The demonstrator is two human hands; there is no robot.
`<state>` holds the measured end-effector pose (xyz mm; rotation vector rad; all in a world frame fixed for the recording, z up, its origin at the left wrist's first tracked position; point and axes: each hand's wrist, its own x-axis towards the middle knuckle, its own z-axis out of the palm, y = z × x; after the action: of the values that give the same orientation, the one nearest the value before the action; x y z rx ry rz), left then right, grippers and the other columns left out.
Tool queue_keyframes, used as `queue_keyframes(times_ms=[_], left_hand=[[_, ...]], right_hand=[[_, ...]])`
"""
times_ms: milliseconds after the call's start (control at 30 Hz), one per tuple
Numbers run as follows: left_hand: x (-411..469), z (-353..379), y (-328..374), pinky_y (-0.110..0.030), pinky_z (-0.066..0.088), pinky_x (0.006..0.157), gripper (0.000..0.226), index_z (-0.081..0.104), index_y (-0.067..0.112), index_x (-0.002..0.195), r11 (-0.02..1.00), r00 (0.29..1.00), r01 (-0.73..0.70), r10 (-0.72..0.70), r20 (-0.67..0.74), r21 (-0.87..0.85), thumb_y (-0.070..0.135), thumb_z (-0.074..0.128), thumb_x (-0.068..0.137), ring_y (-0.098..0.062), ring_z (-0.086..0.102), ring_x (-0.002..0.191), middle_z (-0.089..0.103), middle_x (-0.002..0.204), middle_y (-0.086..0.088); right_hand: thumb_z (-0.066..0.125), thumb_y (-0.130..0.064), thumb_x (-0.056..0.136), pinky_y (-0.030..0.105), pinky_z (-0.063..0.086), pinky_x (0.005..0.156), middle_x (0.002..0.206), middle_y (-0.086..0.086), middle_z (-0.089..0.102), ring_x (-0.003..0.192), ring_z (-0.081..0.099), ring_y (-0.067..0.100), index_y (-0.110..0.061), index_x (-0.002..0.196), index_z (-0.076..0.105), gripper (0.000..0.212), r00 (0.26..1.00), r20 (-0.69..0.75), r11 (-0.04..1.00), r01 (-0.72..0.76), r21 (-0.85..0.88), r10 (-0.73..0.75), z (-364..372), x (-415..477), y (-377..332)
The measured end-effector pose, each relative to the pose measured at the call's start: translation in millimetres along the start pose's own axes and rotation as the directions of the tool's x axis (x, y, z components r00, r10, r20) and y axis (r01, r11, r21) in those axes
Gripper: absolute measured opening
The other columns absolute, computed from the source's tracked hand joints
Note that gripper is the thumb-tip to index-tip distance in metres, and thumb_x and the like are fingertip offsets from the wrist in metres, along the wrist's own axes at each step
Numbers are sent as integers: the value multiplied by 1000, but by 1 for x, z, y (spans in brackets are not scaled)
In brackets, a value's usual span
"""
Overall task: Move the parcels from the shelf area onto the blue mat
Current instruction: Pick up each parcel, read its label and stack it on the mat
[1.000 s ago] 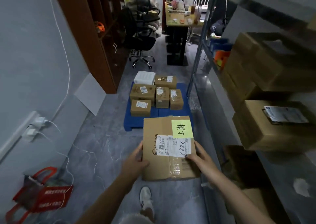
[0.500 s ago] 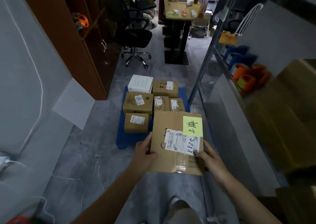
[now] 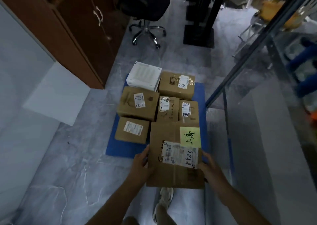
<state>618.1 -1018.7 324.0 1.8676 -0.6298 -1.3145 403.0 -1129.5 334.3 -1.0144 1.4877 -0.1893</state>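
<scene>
Six parcels, one white box (image 3: 144, 75) and five small brown cartons (image 3: 139, 103), sat packed in rows on the flat blue mat (image 3: 120, 147) on the floor, apparently to leave its near right corner free. A large brown cardboard carton (image 3: 173, 175) bearing a yellow-green note (image 3: 190, 137) was held level over that corner. It sat between the left hand (image 3: 142, 164) and right hand (image 3: 208, 166), each curled around a side edge, probably because of its width.

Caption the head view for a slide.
The left hand and right hand hold a yellow-noted cardboard parcel at the blue mat, beside six parcels set there.
</scene>
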Motion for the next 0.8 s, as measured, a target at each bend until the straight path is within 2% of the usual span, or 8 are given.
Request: queue_keyframes(times_ms=[67, 167, 233, 300, 433, 567, 700, 800], left_hand=[[44, 11, -23, -30, 50, 95, 79, 23, 36, 147, 999, 999, 43, -43, -12, 2, -7, 55, 89, 3, 48, 112, 41, 124, 4], [104, 25, -62, -47, 43, 105, 81, 20, 28, 154, 991, 990, 135, -134, -52, 18, -7, 55, 90, -15, 43, 124, 35, 130, 3], [143, 30, -87, -41, 44, 101, 81, 17, 28, 154, 985, 985, 163, -159, -60, 65, -5, 55, 90, -17, 43, 121, 34, 132, 1], [179, 30, -106, -33, 41, 95, 77, 19, 26, 155, 978, 979, 190, -182, -86, 90, -2, 55, 92, -13, 40, 117, 34, 139, -1], [234, 27, -130, -41, 42, 102, 68, 29, 22, 153, 967, 969, 227, -212, -130, 115, 4, 55, 93, -24, 43, 127, 37, 146, -5], [266, 24, -138, -37, 40, 104, 62, 32, 22, 152, 979, 976, 192, -183, -121, 68, 5, 51, 95, -18, 45, 126, 40, 146, -3], [289, 16, -146, -38, 40, 102, 67, 30, 29, 152, 980, 972, 187, -175, -155, 66, 3, 53, 94, -17, 44, 124, 37, 145, -3], [296, 15, -156, -43, 40, 107, 75, 26, 36, 152, 984, 974, 170, -160, -160, 50, 3, 57, 92, -19, 39, 132, 34, 147, 2]], right_hand=[[62, -19, 92, 43, 53, 91, 121, 3, 64, 103, 64, 19, -37, 124, 47, 39, 1000, 11, 1000, -8, -24, 8, 3, 55, 6], [63, -16, 90, 40, 53, 89, 112, 0, 64, 98, 65, 19, -40, 114, 47, 37, 998, 29, 996, -62, -59, 64, 14, 131, 28], [63, -18, 90, 30, 55, 77, 102, -5, 65, 88, 66, 11, -39, 114, 48, 35, 995, 38, 994, -89, -66, 92, 25, 177, 41], [63, -20, 91, 34, 54, 79, 101, -6, 65, 89, 65, 13, -40, 110, 48, 32, 990, 62, 991, -122, -61, 126, 36, 218, 53], [64, -24, 90, 24, 47, 66, 102, -8, 65, 90, 62, 5, -42, 110, 45, 32, 989, 77, 990, -125, -61, 129, 57, 270, 73], [65, -16, 90, 24, 49, 74, 116, -4, 62, 103, 60, 9, -33, 128, 38, 49, 983, 121, 990, -137, -43, 141, 72, 293, 79], [66, -20, 90, 15, 43, 65, 122, -6, 60, 98, 57, -2, -36, 120, 39, 43, 982, 160, 994, -93, -57, 101, 84, 312, 73], [65, -20, 91, 26, 49, 80, 130, -6, 57, 111, 57, 9, -40, 129, 36, 52, 987, 143, 996, -58, -68, 67, 90, 322, 77]])
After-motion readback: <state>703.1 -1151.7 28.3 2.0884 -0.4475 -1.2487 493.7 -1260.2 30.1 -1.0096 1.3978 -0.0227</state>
